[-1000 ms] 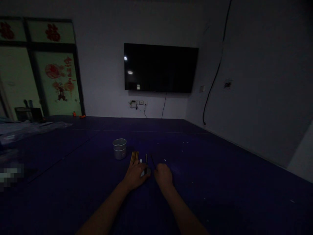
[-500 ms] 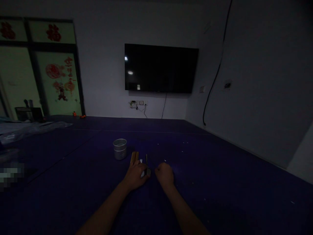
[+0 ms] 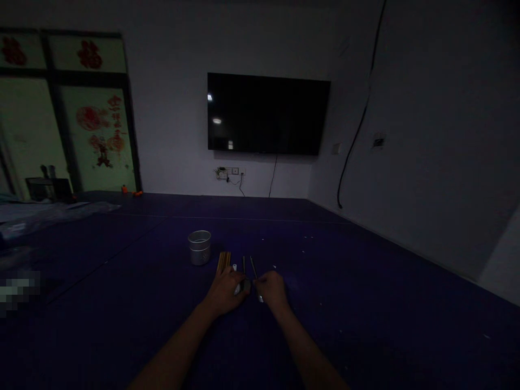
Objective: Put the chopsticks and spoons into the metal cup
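My left hand (image 3: 222, 290) lies over a row of utensils, its fingers and thumb curled around them. Under it are several wooden chopsticks (image 3: 223, 262), a white-ended utensil (image 3: 234, 267) that looks like a spoon, and a utensil with a dark handle (image 3: 244, 263) and a broad grey lower end. Just to the right, my right hand (image 3: 273, 290) pinches a slim metal utensil (image 3: 253, 264), which slants on the floor with its shiny lower end towards me. Whether that end is a spoon or a fork is too dark to tell. Behind the chopsticks, to the left, a silver metal cup (image 3: 199, 249) stands upright.
The surface is a dark blue mat (image 3: 365, 303) with small white scraps. Clear plastic sheeting (image 3: 60, 216) lies at the left. A television (image 3: 268, 114) hangs on the far wall above sockets (image 3: 229, 171), and a black cable (image 3: 357, 130) runs down the right wall.
A slim metal utensil now shows at my right hand's fingers, beside the others; before, the closed hand hid whatever it held. My left hand and the cup have stayed put.
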`<state>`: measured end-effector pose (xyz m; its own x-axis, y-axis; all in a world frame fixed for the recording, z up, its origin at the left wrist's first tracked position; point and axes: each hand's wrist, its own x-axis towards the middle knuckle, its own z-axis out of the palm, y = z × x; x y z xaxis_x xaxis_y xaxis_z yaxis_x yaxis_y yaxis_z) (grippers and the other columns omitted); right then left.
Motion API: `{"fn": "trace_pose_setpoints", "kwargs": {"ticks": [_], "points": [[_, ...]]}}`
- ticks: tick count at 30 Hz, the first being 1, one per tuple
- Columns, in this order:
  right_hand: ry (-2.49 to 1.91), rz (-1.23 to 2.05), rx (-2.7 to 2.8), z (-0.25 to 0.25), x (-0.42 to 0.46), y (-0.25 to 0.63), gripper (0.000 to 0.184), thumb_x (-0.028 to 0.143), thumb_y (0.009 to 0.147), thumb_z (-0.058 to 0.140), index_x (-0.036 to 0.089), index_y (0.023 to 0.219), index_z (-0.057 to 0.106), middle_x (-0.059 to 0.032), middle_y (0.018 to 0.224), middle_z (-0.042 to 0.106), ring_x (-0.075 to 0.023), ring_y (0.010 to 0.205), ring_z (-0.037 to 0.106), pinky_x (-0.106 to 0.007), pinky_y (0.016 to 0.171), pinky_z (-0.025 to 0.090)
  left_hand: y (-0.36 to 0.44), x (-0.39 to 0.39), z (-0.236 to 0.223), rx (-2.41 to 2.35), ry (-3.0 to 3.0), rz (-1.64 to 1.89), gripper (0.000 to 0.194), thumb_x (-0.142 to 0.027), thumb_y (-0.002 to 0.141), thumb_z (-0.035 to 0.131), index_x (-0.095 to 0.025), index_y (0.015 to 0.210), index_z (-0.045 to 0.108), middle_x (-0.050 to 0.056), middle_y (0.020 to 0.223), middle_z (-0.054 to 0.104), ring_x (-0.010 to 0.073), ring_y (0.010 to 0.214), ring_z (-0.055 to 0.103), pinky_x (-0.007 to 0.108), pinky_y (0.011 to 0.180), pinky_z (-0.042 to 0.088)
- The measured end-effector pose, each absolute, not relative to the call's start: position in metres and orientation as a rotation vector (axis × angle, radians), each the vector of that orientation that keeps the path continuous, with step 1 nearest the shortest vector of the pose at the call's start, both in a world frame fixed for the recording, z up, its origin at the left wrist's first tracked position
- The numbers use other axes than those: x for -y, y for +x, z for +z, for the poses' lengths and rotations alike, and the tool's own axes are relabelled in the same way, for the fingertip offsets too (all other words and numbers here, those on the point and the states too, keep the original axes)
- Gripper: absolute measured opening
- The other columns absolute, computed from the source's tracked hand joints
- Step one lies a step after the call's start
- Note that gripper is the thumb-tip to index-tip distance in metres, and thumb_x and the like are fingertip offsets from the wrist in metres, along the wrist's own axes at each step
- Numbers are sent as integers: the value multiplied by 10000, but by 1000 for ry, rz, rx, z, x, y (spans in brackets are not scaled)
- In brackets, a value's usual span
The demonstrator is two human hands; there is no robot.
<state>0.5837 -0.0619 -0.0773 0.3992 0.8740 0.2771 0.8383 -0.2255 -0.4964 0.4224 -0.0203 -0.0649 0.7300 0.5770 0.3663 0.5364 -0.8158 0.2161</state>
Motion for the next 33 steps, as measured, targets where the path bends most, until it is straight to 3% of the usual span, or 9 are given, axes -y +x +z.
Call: {"fn": "trace_pose_setpoints", "kwargs": {"ticks": [5,12,22,26,33], "points": [[-2036,143,1539,-74,67,581,122,131,644,654,155,525,670,21,508,601,-94,514,518,-202,468,254,422,20,-66,-906,2824,666,305,-390,825,552,-227,1071,631,49,1051,682,268,1087,527,476,992,362],[-2010,173,1640,-74,71,582,164,48,611,576,154,595,700,26,535,595,-107,581,533,-197,526,294,421,22,-63,-920,2821,626,295,-363,833,541,-228,1082,622,53,1069,682,274,1096,530,476,979,361],[-2066,113,1680,-76,71,577,109,103,711,616,151,691,711,-46,769,686,-147,752,597,-206,630,351,421,17,-64,-1310,2747,676,375,-324,946,314,-214,1196,572,96,1262,601,252,1197,482,422,946,385],[-2088,76,1699,-76,71,575,131,102,756,596,136,759,722,-94,889,694,-174,865,604,-217,688,365,418,11,-65,-1493,2643,680,401,-292,955,262,-191,1111,616,111,1143,652,245,1092,550,376,863,425],[-2109,49,1697,-75,72,571,165,106,784,572,149,792,731,-92,898,700,-183,897,612,-225,738,375,416,5,-69,-1533,2623,660,392,-306,953,267,-212,1053,634,82,1037,682,224,1049,570,346,841,428]]}}
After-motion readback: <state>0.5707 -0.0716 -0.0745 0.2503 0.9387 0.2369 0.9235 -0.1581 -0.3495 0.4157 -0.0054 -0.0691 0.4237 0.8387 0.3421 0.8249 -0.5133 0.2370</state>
